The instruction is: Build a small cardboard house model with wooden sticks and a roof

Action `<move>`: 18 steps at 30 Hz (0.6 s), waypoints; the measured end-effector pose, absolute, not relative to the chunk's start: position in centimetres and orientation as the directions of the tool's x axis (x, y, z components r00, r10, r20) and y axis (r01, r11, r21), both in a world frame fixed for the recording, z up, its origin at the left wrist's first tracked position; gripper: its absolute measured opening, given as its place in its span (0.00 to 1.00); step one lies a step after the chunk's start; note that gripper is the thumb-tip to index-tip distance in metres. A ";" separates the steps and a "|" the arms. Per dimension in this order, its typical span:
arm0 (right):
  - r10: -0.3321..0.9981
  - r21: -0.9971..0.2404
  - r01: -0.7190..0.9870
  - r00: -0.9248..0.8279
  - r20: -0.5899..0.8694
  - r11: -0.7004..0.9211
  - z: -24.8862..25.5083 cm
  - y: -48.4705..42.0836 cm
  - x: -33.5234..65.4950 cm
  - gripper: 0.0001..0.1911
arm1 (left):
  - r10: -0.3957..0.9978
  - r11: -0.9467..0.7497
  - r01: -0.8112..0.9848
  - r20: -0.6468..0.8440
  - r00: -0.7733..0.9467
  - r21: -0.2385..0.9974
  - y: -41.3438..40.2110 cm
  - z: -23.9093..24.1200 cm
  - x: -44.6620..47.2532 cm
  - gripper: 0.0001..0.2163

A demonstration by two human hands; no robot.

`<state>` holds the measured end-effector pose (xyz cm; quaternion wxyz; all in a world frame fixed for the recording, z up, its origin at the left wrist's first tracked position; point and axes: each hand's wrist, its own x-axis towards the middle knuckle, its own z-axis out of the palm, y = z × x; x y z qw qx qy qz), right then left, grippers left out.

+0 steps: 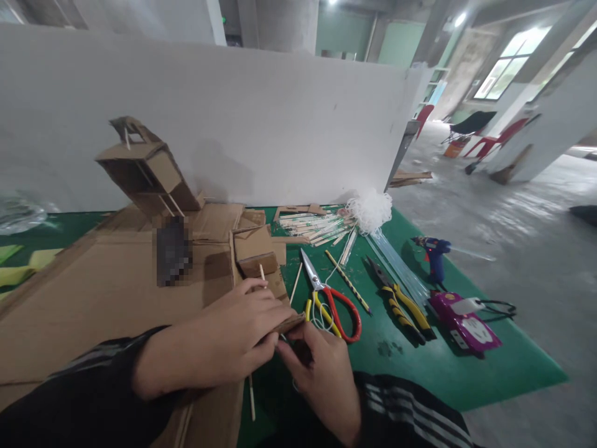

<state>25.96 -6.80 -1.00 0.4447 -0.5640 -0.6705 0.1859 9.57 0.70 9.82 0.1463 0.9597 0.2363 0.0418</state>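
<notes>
My left hand (228,333) is closed over a small piece of brown cardboard (290,323), its fingers bent across the top. My right hand (321,367) pinches the near right end of that piece, with thumb and fingers close together. Something thin shows between the two hands, too small to make out. Just beyond my left fingers, a cardboard box-like part (254,246) has a thin wooden stick (262,272) standing up from it. Another wooden stick (252,398) pokes out below my hands. Red-handled scissors (333,302) lie right beside my right hand.
Large cardboard sheets (116,280) cover the left side of the green table (504,373). A cardboard model (144,165) stands at the back. To the right lie a striped pencil (347,281), pliers (401,305), glue sticks (396,261), a blue glue gun (436,258) and a purple power strip (464,323).
</notes>
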 end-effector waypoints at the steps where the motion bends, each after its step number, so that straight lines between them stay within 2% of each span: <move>1: 0.929 -0.758 0.590 0.034 0.368 0.278 -0.9 -6.9 25.9 0.13 | 0.462 -0.847 0.438 0.011 0.887 0.302 0.7 9.9 9.5 0.10; 8: 0.935 -0.765 0.579 0.011 0.354 0.283 -0.8 -7.1 25.9 0.07 | 0.463 -0.845 0.436 0.015 0.886 0.310 0.9 9.9 9.3 0.10; 18: 0.937 -0.767 0.569 -0.016 0.349 0.295 -1.0 -6.9 25.7 0.08 | 0.482 -0.833 0.453 0.014 0.876 0.318 0.8 9.8 9.4 0.08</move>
